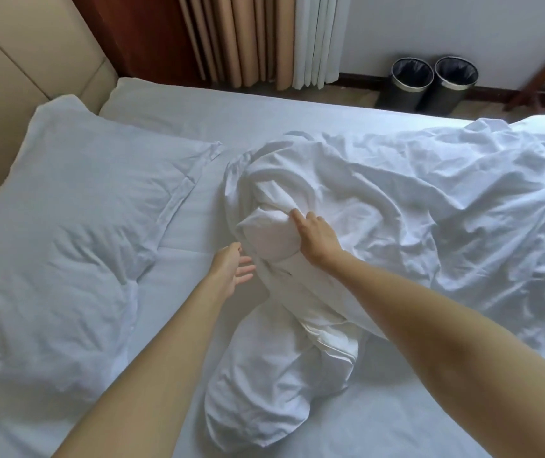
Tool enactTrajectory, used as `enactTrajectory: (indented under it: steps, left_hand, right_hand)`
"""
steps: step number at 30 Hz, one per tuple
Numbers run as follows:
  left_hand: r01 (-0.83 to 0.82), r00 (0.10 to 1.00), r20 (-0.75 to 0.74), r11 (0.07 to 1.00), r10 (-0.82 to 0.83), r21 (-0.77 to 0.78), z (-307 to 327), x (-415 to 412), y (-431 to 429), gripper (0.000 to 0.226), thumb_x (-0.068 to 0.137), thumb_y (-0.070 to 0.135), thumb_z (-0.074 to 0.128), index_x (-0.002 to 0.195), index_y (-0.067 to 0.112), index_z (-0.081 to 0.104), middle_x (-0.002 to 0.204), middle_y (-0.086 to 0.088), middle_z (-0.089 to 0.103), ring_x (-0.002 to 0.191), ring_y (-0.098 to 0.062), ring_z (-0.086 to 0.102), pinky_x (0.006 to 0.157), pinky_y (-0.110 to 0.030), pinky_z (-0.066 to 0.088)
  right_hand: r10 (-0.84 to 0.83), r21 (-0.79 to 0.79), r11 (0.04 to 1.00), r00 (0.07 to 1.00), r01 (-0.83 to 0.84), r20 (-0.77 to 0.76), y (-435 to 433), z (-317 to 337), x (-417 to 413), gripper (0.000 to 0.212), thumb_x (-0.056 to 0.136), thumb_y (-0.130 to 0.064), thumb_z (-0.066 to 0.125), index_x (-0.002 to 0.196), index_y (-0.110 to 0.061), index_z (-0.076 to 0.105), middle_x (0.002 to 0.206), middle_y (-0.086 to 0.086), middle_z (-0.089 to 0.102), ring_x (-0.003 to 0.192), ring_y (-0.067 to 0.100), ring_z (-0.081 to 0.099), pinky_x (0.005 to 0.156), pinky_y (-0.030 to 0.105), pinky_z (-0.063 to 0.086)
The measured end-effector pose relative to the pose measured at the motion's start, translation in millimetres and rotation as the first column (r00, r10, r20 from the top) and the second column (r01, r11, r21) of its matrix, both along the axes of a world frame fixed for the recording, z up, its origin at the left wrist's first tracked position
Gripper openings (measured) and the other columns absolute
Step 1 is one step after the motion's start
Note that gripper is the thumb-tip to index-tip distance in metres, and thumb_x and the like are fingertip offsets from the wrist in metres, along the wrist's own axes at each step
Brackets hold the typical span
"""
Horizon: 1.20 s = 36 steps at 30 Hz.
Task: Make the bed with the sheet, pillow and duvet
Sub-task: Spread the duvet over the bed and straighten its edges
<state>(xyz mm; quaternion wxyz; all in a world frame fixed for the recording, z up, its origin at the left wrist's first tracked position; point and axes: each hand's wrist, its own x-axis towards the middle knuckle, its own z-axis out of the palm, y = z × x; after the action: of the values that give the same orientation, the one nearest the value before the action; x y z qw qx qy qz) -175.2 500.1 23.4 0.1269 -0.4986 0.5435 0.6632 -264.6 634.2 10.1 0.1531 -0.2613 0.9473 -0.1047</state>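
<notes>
White sheet (pixel 198 107), two pillows (pixel 76 209) (pixel 264 388), one duvet (pixel 430 193), two hands (pixel 231 271) (pixel 317 239), two bins (pixel 410 87) (pixel 453 84).

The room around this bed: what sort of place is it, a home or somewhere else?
Probably a hotel room. The padded headboard, the plain white pillow and duvet, and two matching lined bins side by side near the curtains suggest it, though a home bedroom isn't ruled out.

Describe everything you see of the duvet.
The duvet is white, soft, cotton-looking and heavily creased. It lies unspread on the sheet at the picture's right, its near end bunched into a thick roll beside the pillow. The right hand grips a fold on top; the open left hand hovers at the roll's edge.
</notes>
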Motion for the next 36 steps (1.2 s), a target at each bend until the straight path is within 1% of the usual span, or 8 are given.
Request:
enactTrajectory:
  steps: [7, 12, 15, 21, 24, 29, 33, 36]
  left_hand:
    - [0.036, 0.999, -0.030, 0.998, -0.034, 0.057, 27, 13, 26, 0.043, 0.101, 0.023, 0.032, 0.140, 0.006, 0.033, 0.139, -0.022, 0.043, 0.120, -0.036, 0.051, 0.098, -0.043, 0.041]
    - [0.067, 0.993, -0.100, 0.996, -0.061, 0.059, 51, 31, 56, 0.062, 0.099, 0.036, 0.039, 0.150, 0.018, 0.009, 0.153, -0.009, 0.025, 0.133, -0.032, 0.039, 0.103, -0.047, 0.039]
    - [0.138, 0.986, -0.102, 0.988, -0.131, 0.063, 61, 49, 80, 0.076, 0.094, 0.048, 0.045, 0.151, 0.020, 0.004, 0.154, -0.004, 0.023, 0.135, -0.029, 0.036, 0.102, -0.046, 0.037]
    - [0.223, 0.975, -0.066, 0.930, -0.213, 0.292, 73, 90, 142, 0.085, 0.073, 0.073, 0.054, 0.137, 0.019, 0.043, 0.140, -0.002, 0.046, 0.127, -0.026, 0.045, 0.102, -0.047, 0.036]
    - [0.182, 0.983, -0.045, 0.924, -0.177, 0.337, 80, 108, 170, 0.081, 0.072, 0.069, 0.058, 0.132, 0.017, 0.044, 0.129, -0.007, 0.049, 0.125, -0.027, 0.046, 0.104, -0.052, 0.034]
    - [0.102, 0.987, -0.130, 0.994, -0.098, 0.026, 91, 122, 207, 0.012, 0.081, -0.002, 0.046, 0.087, -0.002, 0.057, 0.087, -0.012, 0.055, 0.065, -0.025, 0.054, 0.052, -0.028, 0.048]
    - [0.042, 0.967, -0.241, 0.983, -0.085, -0.179, 110, 141, 222, 0.031, 0.088, -0.003, 0.038, 0.111, -0.006, 0.058, 0.105, -0.011, 0.061, 0.097, -0.028, 0.059, 0.078, -0.036, 0.049]
    - [0.185, 0.922, -0.267, 0.926, -0.279, -0.330, 127, 153, 218, 0.024, 0.087, -0.007, 0.036, 0.072, 0.004, 0.051, 0.069, -0.005, 0.048, 0.064, -0.022, 0.049, 0.061, -0.023, 0.043]
  right_hand:
    - [-0.242, -0.136, 0.958, 0.967, 0.252, 0.084, 49, 48, 20, 0.022, 0.076, 0.010, 0.034, 0.084, -0.008, 0.045, 0.078, 0.017, 0.049, 0.083, 0.034, 0.044, 0.067, 0.035, 0.030]
    - [-0.371, -0.206, 0.874, 0.877, 0.441, 0.304, 109, 92, 42, 0.045, 0.080, 0.009, 0.036, 0.111, -0.002, 0.067, 0.117, 0.019, 0.064, 0.114, 0.033, 0.055, 0.091, 0.031, 0.042]
    - [-0.405, -0.248, 0.816, 0.823, 0.522, 0.399, 151, 117, 76, 0.033, 0.080, 0.007, 0.037, 0.094, 0.009, 0.068, 0.088, 0.020, 0.066, 0.083, 0.030, 0.061, 0.071, 0.029, 0.046]
    - [-0.423, -0.283, 0.744, 0.754, 0.606, 0.502, 214, 159, 157, 0.044, 0.080, 0.014, 0.026, 0.103, 0.014, 0.064, 0.078, 0.026, 0.065, 0.043, 0.008, 0.055, 0.038, 0.013, 0.036]
    - [-0.435, -0.243, 0.729, 0.708, 0.640, 0.557, 248, 173, 186, 0.058, 0.079, 0.016, 0.020, 0.107, 0.000, 0.067, 0.072, 0.009, 0.064, 0.054, 0.010, 0.063, 0.039, 0.014, 0.043]
    - [-0.450, -0.152, 0.753, 0.669, 0.641, 0.592, 299, 175, 223, 0.054, 0.074, 0.015, 0.018, 0.092, 0.003, 0.068, 0.060, 0.008, 0.062, 0.048, 0.014, 0.059, 0.041, 0.016, 0.040]
    - [-0.447, -0.026, 0.844, 0.731, 0.535, 0.516, 320, 168, 240, 0.043, 0.057, 0.003, 0.033, 0.075, -0.014, 0.068, 0.060, 0.008, 0.049, 0.057, 0.020, 0.043, 0.045, 0.021, 0.026]
    - [-0.431, -0.031, 0.834, 0.686, 0.551, 0.586, 321, 166, 245, 0.019, 0.054, -0.005, 0.050, 0.070, -0.012, 0.058, 0.065, 0.005, 0.046, 0.064, 0.018, 0.043, 0.048, 0.021, 0.031]
